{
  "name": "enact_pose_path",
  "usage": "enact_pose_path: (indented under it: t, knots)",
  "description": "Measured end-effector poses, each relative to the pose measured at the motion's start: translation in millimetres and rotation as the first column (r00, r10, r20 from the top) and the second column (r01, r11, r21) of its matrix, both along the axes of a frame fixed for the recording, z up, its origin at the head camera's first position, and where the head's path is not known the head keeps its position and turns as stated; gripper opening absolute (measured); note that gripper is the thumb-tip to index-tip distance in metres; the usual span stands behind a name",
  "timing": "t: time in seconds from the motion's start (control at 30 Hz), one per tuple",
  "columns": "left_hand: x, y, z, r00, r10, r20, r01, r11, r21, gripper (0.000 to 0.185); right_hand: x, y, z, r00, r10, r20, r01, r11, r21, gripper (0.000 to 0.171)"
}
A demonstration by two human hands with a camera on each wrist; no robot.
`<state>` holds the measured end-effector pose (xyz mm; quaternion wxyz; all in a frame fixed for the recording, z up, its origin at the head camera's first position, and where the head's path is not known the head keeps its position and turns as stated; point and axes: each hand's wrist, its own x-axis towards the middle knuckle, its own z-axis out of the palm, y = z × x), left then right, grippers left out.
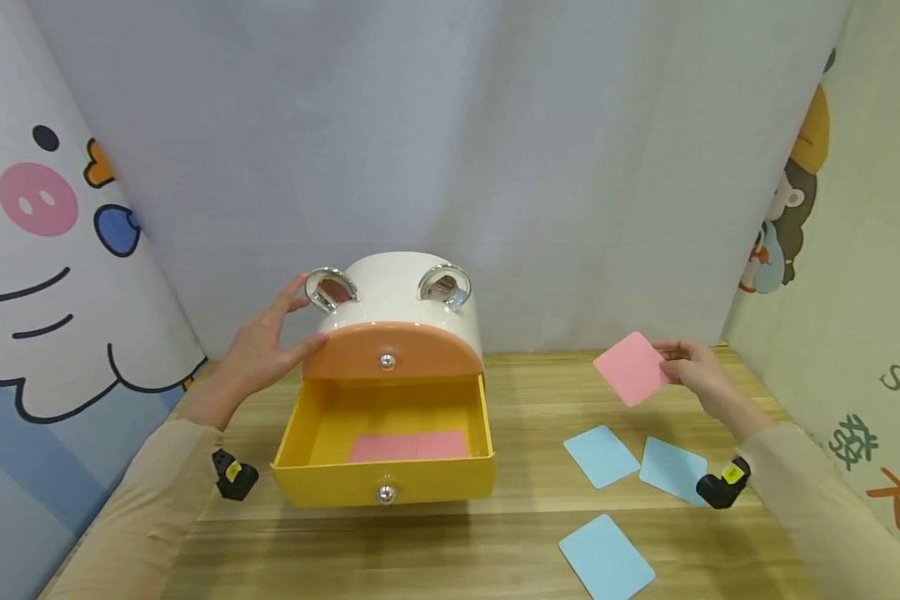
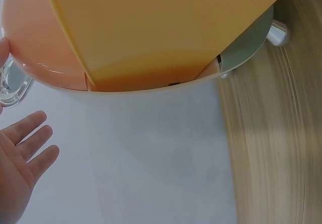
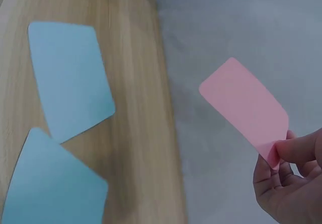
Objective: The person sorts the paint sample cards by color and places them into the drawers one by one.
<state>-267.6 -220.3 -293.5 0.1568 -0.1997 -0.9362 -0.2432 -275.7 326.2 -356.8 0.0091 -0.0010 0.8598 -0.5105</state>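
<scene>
My right hand (image 1: 693,371) pinches one corner of a pink square card (image 1: 632,369) between thumb and fingers, lifted over the table. In the right wrist view the thumb presses on that card (image 3: 246,108). A small desktop drawer box (image 1: 397,287) has a white body, silver ears, an orange upper drawer and a yellow lower drawer (image 1: 382,482), which is pulled out. Inside the yellow drawer lie pink cards (image 1: 408,447). My left hand (image 1: 270,346) rests against the box's left side, thumb on the orange front and a finger by the silver ear (image 1: 331,288); the other fingers (image 2: 37,138) are spread.
Two blue cards, one at the left (image 1: 602,456) and one at the right (image 1: 672,469), lie on the wooden table (image 1: 525,533) below the right hand. A third blue card (image 1: 607,557) is nearer the front. A pale curtain (image 1: 570,167) hangs behind, with printed panels at both sides.
</scene>
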Motion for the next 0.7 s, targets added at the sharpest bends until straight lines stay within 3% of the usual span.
enact_pose_path:
  t: [0.23,0.4,0.7]
  knots:
    - [0.9,0,1.2,1.000,0.002,-0.004,-0.002,1.000,-0.003,0.082,8.0,-39,45.2,0.991,0.125,-0.055,-0.125,0.992,-0.004,0.041]
    - [-0.1,-1,0.0,1.000,-0.002,-0.014,0.002,1.000,-0.004,0.081,13.3,-74,72.6,0.981,0.186,-0.049,-0.187,0.982,-0.026,0.039]
    - [-1.0,-2,0.3,1.000,-0.004,-0.010,0.004,1.000,-0.007,0.082,18.5,-142,101.9,0.943,0.323,-0.080,-0.326,0.945,-0.026,0.031]
